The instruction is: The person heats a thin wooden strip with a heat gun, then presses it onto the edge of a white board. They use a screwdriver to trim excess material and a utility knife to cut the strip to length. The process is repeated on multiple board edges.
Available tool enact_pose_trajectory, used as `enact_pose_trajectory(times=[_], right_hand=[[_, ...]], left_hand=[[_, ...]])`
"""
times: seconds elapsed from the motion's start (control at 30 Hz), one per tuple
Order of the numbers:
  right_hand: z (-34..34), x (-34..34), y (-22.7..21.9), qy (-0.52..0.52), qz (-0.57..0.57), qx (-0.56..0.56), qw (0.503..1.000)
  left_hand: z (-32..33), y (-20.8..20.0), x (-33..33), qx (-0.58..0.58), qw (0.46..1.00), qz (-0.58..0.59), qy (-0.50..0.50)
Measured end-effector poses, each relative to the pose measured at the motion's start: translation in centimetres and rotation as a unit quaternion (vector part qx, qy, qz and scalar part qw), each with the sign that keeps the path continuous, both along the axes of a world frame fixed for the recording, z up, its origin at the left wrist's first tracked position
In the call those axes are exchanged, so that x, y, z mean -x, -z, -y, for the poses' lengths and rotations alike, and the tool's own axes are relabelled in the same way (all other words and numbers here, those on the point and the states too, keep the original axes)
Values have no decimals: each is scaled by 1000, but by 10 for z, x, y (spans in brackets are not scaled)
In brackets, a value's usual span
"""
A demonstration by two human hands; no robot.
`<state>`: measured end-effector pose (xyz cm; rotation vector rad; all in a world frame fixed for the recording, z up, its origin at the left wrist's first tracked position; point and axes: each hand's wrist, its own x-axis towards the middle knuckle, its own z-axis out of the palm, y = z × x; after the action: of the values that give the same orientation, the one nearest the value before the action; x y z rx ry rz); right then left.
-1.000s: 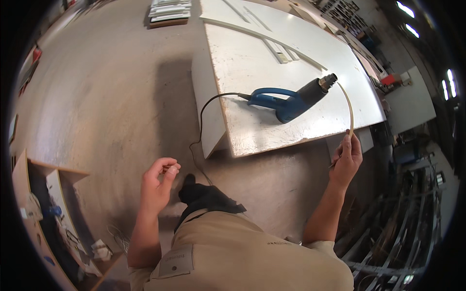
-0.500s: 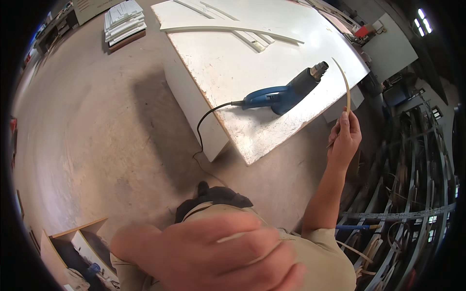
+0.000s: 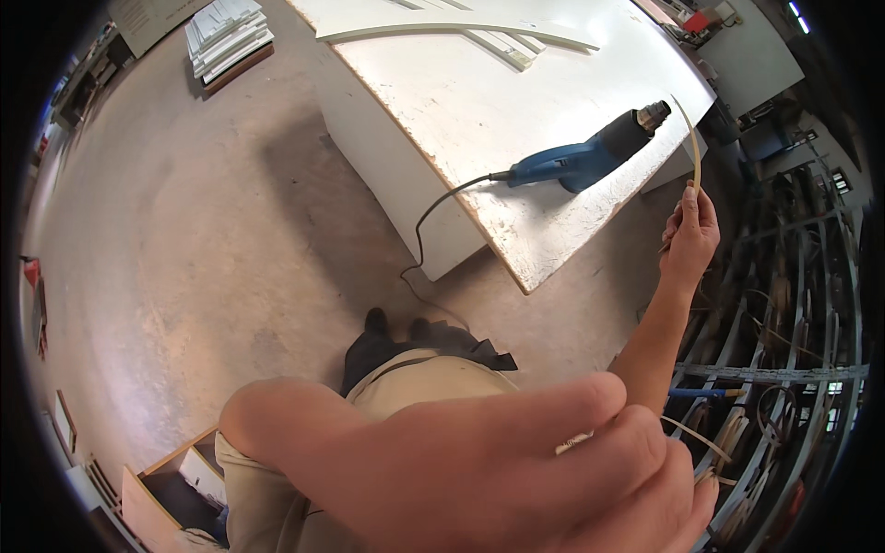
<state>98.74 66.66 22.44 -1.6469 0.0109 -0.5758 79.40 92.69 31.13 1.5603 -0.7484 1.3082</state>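
Observation:
My right hand [image 3: 690,241] is stretched out past the table's right edge, its fingers closed on a thin, pale, curved strip [image 3: 697,152]. The strip rises from the fingertips, and its upper part bends past the nozzle of a blue and black heat gun [image 3: 583,161]. I cannot tell whether strip and nozzle touch. The heat gun rests on the white table [image 3: 433,106], nozzle toward the right. Close to the camera, my left hand [image 3: 516,461] reaches across my body, large and blurred. Its fingers are loosely bent with a gap between them, and nothing shows in it.
A black cord [image 3: 419,235] hangs from the heat gun over the table edge to the floor. Long white strips [image 3: 461,30] lie at the table's far side. A stack of white boards [image 3: 226,41] stands far left; a metal rack [image 3: 784,341] fills the right.
My left hand has moved right across the lower view, its fingers less curled. The table and heat gun appear shifted right and up with the view. The strip stays in my right hand.

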Motion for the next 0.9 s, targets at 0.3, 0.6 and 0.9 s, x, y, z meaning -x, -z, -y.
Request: enact_pose_trajectory(times=[0.3, 0.6, 0.9], right_hand=[[-22, 15, 2, 40, -13, 1, 999], [-32, 13, 9, 44, -19, 4, 999], [-39, -3, 7, 50, -29, 51, 997]], left_hand=[[-110, 124, -8, -182, 885, -427, -29], [-185, 286, 66, -155, 723, -665, -106], [-186, 275, 62, -126, 728, -665, -108]])
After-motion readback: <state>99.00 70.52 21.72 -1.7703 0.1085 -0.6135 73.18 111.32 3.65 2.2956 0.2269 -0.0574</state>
